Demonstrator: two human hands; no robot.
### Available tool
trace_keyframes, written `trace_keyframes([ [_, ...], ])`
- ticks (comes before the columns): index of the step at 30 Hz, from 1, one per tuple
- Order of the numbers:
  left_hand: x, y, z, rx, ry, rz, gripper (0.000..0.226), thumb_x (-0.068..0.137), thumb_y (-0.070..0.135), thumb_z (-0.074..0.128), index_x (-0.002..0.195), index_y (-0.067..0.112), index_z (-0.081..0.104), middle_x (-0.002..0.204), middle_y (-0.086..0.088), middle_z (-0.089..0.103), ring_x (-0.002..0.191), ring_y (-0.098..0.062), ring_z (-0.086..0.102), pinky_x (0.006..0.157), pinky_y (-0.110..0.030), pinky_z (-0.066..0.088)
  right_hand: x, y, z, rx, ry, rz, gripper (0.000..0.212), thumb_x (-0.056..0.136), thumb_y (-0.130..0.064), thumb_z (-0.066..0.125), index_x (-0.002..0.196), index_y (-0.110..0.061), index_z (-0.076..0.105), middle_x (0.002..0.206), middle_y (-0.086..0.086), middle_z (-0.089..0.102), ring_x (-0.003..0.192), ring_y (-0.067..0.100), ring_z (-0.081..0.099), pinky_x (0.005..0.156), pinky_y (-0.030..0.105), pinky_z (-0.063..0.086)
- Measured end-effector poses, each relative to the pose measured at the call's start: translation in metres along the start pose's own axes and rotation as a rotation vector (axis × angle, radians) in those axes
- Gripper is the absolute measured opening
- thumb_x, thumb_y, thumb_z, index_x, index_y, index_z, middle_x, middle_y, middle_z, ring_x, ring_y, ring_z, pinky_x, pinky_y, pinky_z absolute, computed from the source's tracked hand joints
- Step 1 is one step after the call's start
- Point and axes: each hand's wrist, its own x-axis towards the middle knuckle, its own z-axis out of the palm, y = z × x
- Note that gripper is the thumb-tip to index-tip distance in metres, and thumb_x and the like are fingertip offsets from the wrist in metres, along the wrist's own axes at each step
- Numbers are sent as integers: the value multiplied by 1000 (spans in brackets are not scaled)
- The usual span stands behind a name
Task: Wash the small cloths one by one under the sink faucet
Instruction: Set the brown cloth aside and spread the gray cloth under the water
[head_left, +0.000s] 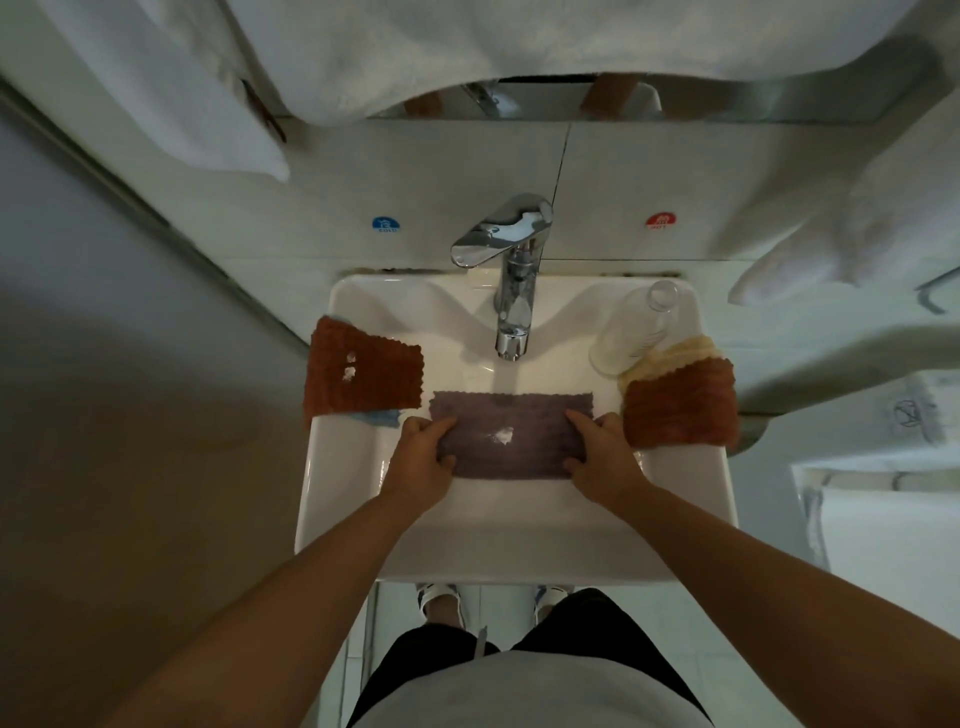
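Head view, left to right. On the sink's (332, 499) left rim: rust-brown cloth (363, 371) draped flat, two white specks on it, a blue cloth (382, 417) peeking out beneath its near edge. Left hand (423, 457) over the basin, fingers curled round the left edge of the grey-purple cloth (511, 434), thumb on top. Cloth stretched flat between both hands, far edge reaching toward the stream falling from the faucet (511, 291), a white spot near its middle. Right hand (600, 460) mirroring the grip on the right edge, fingers wrapped under, thumb over. Just beyond, on the right rim: second rust-brown cloth (678, 408) lying on a pale yellow cloth (675, 353), a clear tumbler (636, 327) behind them.

Handling, by judgement: soft, limp, light when dry, heavier and clingy once soaked; textured pile likely to hold water. No fragility. Best held at opposite short edges, as now, to keep it spread under the water; bunched grip better for rubbing out the spot. Slippage unlikely, sagging in the middle probable.
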Motion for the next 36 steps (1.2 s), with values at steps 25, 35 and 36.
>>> trace_keyframes([
  [25,-27,199,-180,-573,41,-33,25,93,-10,44,101,9,60,100,-10,71,79,-20,65,71,-35,56,-50,-12,-12,-82,13,-239,32,91,-6,63,123,-3,66,124,18,65,112,32,62,84,16,36],
  [35,-31,203,-175,-650,86,33,41,85,-23,42,105,7,60,101,-10,71,77,-19,67,73,-36,58,-48,-13,-20,-101,-70,-187,34,94,-12,61,127,-6,62,126,13,65,114,29,62,94,28,47],
  [36,-31,204,-177,-636,83,33,40,85,-22,42,107,6,60,101,-10,71,79,-19,67,73,-36,58,-48,-13,-19,-101,-75,-180,34,94,-12,61,128,-7,61,127,12,64,115,28,62,94,27,46],
])
